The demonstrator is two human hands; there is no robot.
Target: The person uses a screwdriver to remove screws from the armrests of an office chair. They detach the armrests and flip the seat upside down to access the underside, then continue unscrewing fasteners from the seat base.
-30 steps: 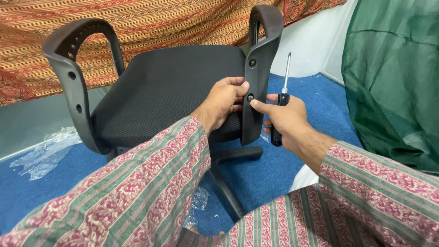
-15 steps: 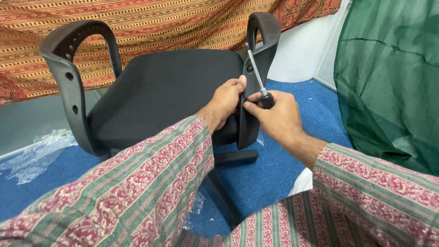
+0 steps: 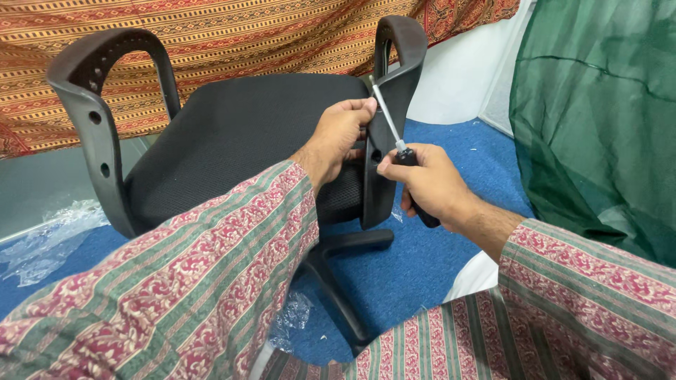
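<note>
A black office chair seat (image 3: 246, 134) lies tilted on the floor, with two grey plastic armrests. My left hand (image 3: 338, 134) grips the inner edge of the right armrest (image 3: 391, 105), fingers near its upper screw hole. My right hand (image 3: 426, 184) is shut on a black-handled screwdriver (image 3: 403, 156). The metal shaft slants up and left, with its tip at the armrest's upper hole next to my left fingers. The left armrest (image 3: 91, 112) stands free with two open holes.
A blue carpet (image 3: 451, 239) covers the floor. Crumpled clear plastic (image 3: 42, 239) lies at the left. A green net cloth (image 3: 598, 119) hangs at the right and a striped patterned cloth (image 3: 246, 35) hangs behind. The chair base leg (image 3: 338, 288) runs toward me.
The screwdriver, upright beside the armrest a second ago, has tilted left until its tip meets the armrest's upper hole. My left hand has slid up the armrest, and my right hand has lowered slightly.
</note>
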